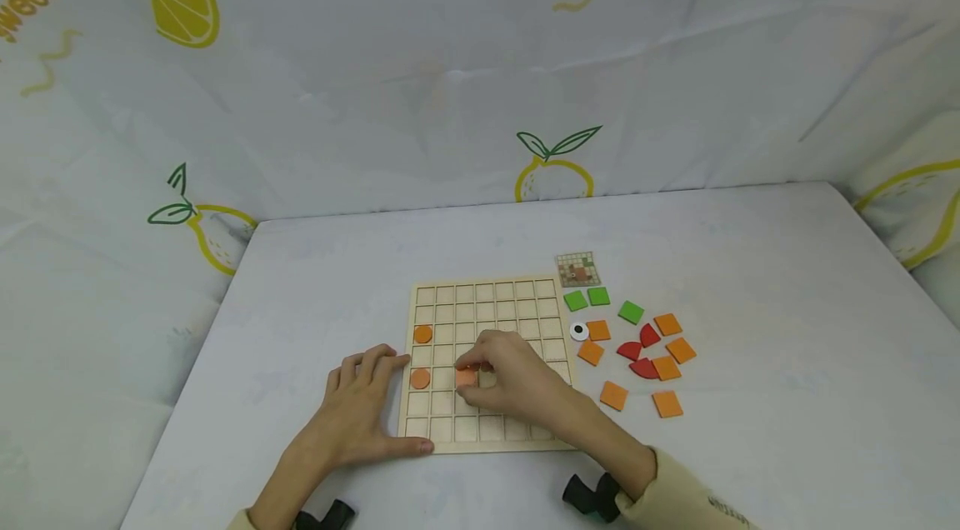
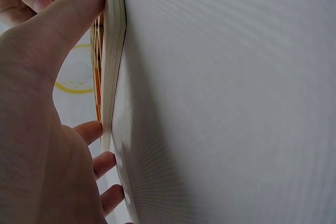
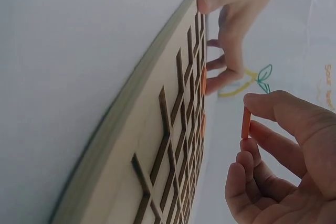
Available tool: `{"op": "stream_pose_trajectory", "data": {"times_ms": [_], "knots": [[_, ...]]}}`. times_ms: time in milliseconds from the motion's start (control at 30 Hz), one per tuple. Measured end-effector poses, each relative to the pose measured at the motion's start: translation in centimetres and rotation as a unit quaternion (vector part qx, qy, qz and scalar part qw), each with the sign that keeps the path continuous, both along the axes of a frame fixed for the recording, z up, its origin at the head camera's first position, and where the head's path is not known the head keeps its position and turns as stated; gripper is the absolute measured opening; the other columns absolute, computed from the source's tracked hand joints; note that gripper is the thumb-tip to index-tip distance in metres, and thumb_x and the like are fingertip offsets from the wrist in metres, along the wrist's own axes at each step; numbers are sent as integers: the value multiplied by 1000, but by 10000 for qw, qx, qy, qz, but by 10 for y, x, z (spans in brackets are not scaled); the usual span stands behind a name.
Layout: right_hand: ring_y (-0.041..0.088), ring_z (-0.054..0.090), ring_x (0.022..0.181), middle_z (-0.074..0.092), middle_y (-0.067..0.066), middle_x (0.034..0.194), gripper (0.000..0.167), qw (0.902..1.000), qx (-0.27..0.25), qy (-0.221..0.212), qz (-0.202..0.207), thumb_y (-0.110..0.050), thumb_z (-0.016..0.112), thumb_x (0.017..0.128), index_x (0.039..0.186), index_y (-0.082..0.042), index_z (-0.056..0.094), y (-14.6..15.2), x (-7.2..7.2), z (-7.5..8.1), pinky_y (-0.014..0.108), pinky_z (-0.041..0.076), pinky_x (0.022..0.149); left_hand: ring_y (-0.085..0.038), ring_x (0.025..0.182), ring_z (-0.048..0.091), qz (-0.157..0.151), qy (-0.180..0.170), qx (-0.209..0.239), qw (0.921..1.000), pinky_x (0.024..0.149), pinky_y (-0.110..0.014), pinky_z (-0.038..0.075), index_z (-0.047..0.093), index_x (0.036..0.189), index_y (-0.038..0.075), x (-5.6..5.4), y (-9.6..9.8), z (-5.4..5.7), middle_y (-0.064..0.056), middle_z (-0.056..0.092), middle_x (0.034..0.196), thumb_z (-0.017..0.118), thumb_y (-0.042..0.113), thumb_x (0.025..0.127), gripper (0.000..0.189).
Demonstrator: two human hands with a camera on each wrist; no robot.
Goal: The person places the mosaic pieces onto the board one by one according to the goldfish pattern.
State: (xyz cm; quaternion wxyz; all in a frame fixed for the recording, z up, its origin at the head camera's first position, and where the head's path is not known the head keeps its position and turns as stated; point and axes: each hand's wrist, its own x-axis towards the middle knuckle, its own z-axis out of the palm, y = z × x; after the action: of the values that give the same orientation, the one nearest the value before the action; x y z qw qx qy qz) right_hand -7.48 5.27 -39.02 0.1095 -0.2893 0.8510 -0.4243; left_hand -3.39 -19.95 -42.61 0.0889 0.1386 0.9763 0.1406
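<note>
My right hand (image 1: 517,376) pinches an orange tile (image 3: 245,122) between thumb and fingertips, over the wooden grid board (image 1: 442,430). In the right wrist view the tile is edge-on and held apart from the board's surface. Two round orange pieces sit in cells of the board's left column, an upper disc (image 1: 423,334) and a lower disc (image 1: 421,378). My left hand (image 1: 356,409) lies spread at the board's left side, its thumb on the near left corner and its index fingertip at the left edge.
Right of the board lie several orange squares (image 1: 613,396), three green squares (image 1: 632,312), three red quarter-circles (image 1: 643,368) and a white eye disc (image 1: 579,332). A small pattern card (image 1: 577,270) lies by the far right corner. White lemon-print cloth (image 1: 420,122) hangs behind the table.
</note>
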Motion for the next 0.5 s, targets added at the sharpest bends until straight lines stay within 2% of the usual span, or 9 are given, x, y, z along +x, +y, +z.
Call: {"op": "stream_pose_trajectory", "data": {"times_ms": [100, 233, 500], "knots": [[12, 54, 72, 69, 4, 85, 22, 9998, -43, -132, 113, -3, 78, 80, 102, 1, 79, -12, 2, -1, 16, 43, 60, -37, 132, 41, -17, 8, -4, 10000, 107, -59, 36, 48, 145, 18, 0, -1, 0, -8, 45, 149, 75, 83, 62, 109], [9, 52, 71, 68, 6, 82, 20, 9995, -57, -80, 293, 0, 78, 79, 99, 2, 80, -25, 4, -5, 15, 42, 59, -37, 133, 41, -49, 18, -7, 10000, 107, -59, 35, 47, 146, 18, 0, -1, 1, -8, 44, 150, 74, 85, 63, 110], [4, 47, 70, 67, 3, 76, 17, 9994, 119, 23, 339, 0, 78, 79, 96, 2, 80, -38, 6, -12, 14, 42, 61, -38, 133, 40, -111, -11, 64, 9999, 106, -61, 35, 46, 146, 17, -1, -1, 2, -9, 43, 150, 73, 85, 63, 110]]}}
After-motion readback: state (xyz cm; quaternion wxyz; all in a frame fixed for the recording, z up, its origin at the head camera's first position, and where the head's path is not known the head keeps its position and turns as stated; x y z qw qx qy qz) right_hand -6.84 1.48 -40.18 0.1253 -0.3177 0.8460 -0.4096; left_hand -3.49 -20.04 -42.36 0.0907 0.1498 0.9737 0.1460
